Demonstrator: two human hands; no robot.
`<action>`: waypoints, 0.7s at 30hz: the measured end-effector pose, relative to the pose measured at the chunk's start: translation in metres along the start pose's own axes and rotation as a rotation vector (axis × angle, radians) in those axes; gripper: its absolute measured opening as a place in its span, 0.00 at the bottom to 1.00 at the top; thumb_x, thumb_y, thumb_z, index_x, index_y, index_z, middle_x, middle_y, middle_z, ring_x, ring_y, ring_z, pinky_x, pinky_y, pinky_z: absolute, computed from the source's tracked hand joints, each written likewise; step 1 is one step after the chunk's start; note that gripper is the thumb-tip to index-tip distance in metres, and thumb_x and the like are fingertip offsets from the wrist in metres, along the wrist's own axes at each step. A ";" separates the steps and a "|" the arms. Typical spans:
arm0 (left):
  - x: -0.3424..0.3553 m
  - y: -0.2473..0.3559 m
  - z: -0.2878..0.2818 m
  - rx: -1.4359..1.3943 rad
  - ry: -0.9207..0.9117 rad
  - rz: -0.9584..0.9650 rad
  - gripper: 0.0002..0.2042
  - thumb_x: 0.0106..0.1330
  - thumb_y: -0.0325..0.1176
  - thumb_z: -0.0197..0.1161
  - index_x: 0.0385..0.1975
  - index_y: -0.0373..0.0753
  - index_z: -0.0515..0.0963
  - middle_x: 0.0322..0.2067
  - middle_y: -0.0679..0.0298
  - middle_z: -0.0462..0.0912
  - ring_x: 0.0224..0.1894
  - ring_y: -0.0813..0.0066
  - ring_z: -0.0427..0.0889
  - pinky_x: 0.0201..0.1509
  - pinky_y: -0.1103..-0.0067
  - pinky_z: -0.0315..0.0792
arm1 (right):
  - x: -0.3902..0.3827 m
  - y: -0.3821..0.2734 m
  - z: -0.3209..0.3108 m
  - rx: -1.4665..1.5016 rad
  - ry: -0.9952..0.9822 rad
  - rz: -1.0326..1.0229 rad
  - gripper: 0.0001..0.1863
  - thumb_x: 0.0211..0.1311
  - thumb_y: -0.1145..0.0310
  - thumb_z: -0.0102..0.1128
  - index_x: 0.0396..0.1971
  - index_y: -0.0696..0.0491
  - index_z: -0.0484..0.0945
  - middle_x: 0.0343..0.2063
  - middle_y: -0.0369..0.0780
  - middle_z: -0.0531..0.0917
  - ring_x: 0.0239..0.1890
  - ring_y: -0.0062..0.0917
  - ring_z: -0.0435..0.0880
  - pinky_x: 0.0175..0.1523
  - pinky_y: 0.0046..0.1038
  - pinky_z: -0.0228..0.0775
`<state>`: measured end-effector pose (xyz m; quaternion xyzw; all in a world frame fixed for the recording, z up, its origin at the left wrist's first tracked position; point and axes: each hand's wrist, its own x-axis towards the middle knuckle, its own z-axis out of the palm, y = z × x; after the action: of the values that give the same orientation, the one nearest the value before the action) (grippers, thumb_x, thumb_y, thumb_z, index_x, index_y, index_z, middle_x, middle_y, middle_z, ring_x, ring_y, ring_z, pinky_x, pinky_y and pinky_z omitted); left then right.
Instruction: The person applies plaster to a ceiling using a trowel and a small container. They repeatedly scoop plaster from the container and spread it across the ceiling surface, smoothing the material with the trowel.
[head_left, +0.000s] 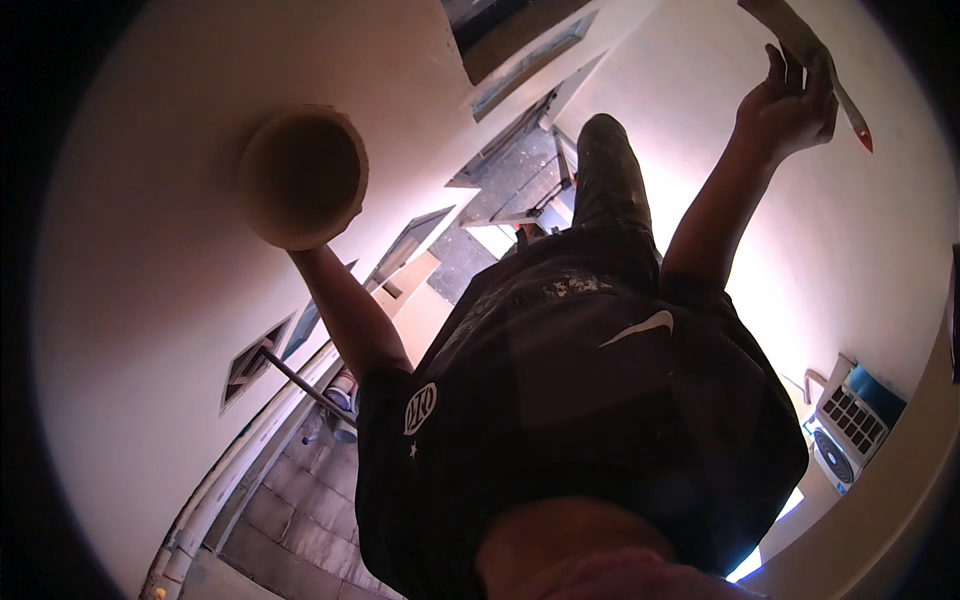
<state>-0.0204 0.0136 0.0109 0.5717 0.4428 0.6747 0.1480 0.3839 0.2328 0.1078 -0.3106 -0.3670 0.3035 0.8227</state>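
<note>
My left forearm (340,305) reaches up to a round, deep bowl (300,238) with a rough, pale rim. Its open mouth is toward me and its inside is in shadow, so I cannot see what it contains. The bowl hides my left hand, which appears to support it from behind. At the upper right, my raised right hand (785,115) is closed around a long, narrow, flat tool (800,38) with a red-tipped end. Some fingers there stick up beside the tool, and its far end runs out of view. The tool's exact kind is unclear.
A pale wall (130,250) rises close on the left, another (890,240) on the right. An outdoor air-conditioner unit (848,425) hangs at lower right. Paving (305,520), a dark pole (305,382) and containers (342,390) lie low on the left. Windows (255,360) open along the wall.
</note>
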 end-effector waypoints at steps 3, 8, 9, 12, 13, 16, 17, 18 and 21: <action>0.000 0.001 0.000 -0.021 -0.007 0.005 0.46 0.41 0.53 0.77 0.60 0.38 0.62 0.51 0.54 0.74 0.53 0.60 0.74 0.57 0.66 0.68 | 0.009 0.009 -0.020 -0.346 -0.162 -0.288 0.15 0.58 0.75 0.59 0.37 0.73 0.72 0.36 0.49 0.77 0.34 0.39 0.84 0.34 0.30 0.85; -0.001 0.000 0.003 -0.027 -0.005 0.002 0.47 0.41 0.53 0.77 0.60 0.38 0.62 0.52 0.54 0.73 0.54 0.60 0.74 0.58 0.66 0.68 | 0.012 -0.003 -0.017 -0.095 -0.003 -0.023 0.16 0.59 0.73 0.59 0.36 0.73 0.72 0.36 0.49 0.77 0.34 0.38 0.84 0.36 0.29 0.86; -0.001 -0.002 0.003 -0.033 -0.007 0.004 0.47 0.41 0.53 0.77 0.60 0.38 0.62 0.52 0.54 0.73 0.54 0.60 0.74 0.58 0.66 0.68 | 0.012 -0.003 -0.018 -0.112 0.002 -0.026 0.16 0.59 0.73 0.59 0.37 0.74 0.72 0.36 0.49 0.77 0.35 0.38 0.84 0.36 0.29 0.86; 0.000 0.005 0.005 -0.018 -0.001 -0.004 0.47 0.40 0.53 0.77 0.60 0.38 0.62 0.52 0.54 0.73 0.54 0.60 0.73 0.58 0.66 0.68 | 0.017 0.000 -0.022 -0.145 -0.004 -0.011 0.16 0.59 0.73 0.59 0.37 0.73 0.71 0.36 0.49 0.77 0.35 0.38 0.84 0.36 0.29 0.86; -0.001 0.003 0.004 -0.021 -0.009 -0.005 0.47 0.40 0.53 0.77 0.60 0.38 0.62 0.52 0.54 0.73 0.54 0.60 0.73 0.58 0.66 0.68 | 0.015 0.000 -0.023 -0.151 0.009 -0.007 0.16 0.59 0.73 0.59 0.37 0.73 0.72 0.36 0.49 0.77 0.35 0.38 0.84 0.36 0.28 0.86; -0.002 0.003 0.005 -0.018 -0.020 -0.010 0.47 0.40 0.53 0.77 0.60 0.38 0.62 0.52 0.54 0.73 0.54 0.60 0.73 0.59 0.66 0.67 | 0.011 0.003 -0.027 -0.167 0.034 0.014 0.16 0.59 0.73 0.59 0.37 0.73 0.72 0.36 0.50 0.78 0.35 0.37 0.84 0.36 0.28 0.85; 0.000 0.007 0.005 -0.009 -0.023 -0.018 0.47 0.40 0.53 0.77 0.60 0.38 0.62 0.52 0.54 0.73 0.54 0.60 0.73 0.59 0.66 0.67 | 0.012 0.006 -0.031 -0.171 0.033 0.029 0.16 0.59 0.73 0.59 0.37 0.73 0.72 0.37 0.50 0.78 0.36 0.37 0.84 0.36 0.28 0.85; 0.000 0.010 0.006 0.003 -0.022 -0.020 0.47 0.40 0.53 0.77 0.60 0.38 0.62 0.52 0.54 0.73 0.55 0.60 0.73 0.59 0.66 0.67 | 0.012 0.009 -0.034 -0.174 0.032 0.043 0.16 0.59 0.73 0.59 0.37 0.73 0.72 0.37 0.50 0.78 0.36 0.37 0.84 0.36 0.27 0.85; 0.003 -0.002 0.005 -0.016 -0.049 -0.019 0.47 0.40 0.53 0.77 0.60 0.38 0.62 0.52 0.54 0.73 0.55 0.60 0.73 0.59 0.66 0.67 | 0.003 0.011 -0.046 -0.221 0.087 0.026 0.16 0.60 0.73 0.58 0.38 0.73 0.72 0.37 0.50 0.78 0.36 0.37 0.84 0.36 0.27 0.85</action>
<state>-0.0179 0.0191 0.0108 0.5827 0.4390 0.6625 0.1697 0.4190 0.2285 0.0765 -0.4168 -0.3579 0.2580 0.7947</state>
